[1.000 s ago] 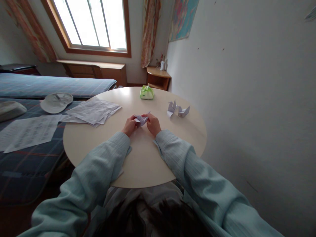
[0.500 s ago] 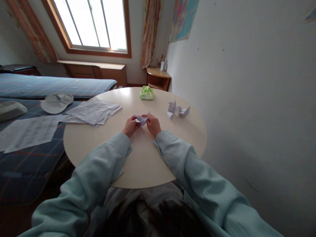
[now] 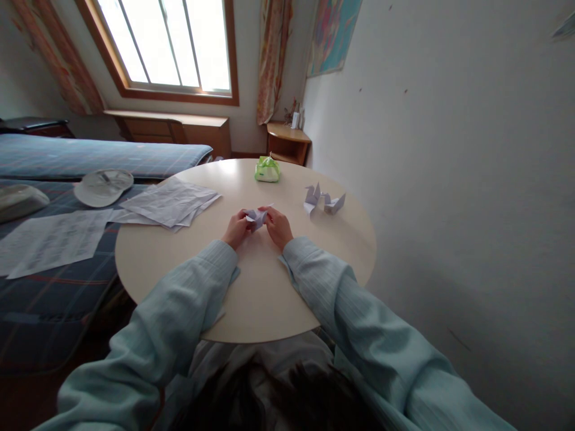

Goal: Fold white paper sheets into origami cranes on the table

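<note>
A small folded piece of white paper [image 3: 257, 216] is held between both hands just above the round beige table [image 3: 179, 263], near its middle. My left hand [image 3: 236, 228] pinches its left side. My right hand [image 3: 278, 226] pinches its right side, fingers curled over the fold. Both arms are in pale blue sleeves that rest on the table. Much of the paper is hidden by my fingers.
Two finished folded paper figures [image 3: 323, 200] stand at the table's right. A green tissue pack [image 3: 267, 169] sits at the far edge. Loose paper sheets [image 3: 171, 202] lie at the left. A bed [image 3: 54, 239] with a white cap [image 3: 103, 185] and printed sheets lies to the left; a wall stands close on the right.
The hands have drawn slightly closer together on the folded paper, covering more of it. Nothing else has moved.
</note>
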The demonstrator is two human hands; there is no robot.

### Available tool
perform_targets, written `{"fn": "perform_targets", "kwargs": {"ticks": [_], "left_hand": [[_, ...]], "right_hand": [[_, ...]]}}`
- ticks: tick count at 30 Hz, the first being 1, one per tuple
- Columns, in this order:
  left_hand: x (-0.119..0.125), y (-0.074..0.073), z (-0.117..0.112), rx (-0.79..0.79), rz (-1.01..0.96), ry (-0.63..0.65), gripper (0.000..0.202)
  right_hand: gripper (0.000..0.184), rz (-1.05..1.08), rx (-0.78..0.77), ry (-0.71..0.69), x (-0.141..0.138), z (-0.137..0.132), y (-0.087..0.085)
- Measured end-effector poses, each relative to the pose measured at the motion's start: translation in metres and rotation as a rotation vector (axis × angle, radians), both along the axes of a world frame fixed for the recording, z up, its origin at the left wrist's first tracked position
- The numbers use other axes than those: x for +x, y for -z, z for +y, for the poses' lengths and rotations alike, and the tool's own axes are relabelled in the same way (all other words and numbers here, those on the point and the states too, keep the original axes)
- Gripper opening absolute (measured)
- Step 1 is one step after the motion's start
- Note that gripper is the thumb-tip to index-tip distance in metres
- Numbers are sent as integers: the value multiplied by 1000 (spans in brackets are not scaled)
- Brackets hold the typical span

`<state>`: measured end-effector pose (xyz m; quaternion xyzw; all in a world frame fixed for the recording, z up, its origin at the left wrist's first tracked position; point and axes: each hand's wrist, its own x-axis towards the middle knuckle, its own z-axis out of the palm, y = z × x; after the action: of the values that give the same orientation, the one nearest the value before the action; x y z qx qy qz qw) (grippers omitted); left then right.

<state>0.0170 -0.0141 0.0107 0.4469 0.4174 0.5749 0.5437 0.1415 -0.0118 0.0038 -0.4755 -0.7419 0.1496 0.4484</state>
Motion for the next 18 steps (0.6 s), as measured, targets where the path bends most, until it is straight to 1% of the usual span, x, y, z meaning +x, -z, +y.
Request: {"fn": "perform_targets", "kwargs": {"ticks": [7,18], "left_hand": [[-2,6,6,12,32,-9,15],[-4,11,9,40,52,0,14]], "right_hand": [[33,2,-17,12,-1,-1,-1],[32,-5,-8,25,0,-1,0]]}}
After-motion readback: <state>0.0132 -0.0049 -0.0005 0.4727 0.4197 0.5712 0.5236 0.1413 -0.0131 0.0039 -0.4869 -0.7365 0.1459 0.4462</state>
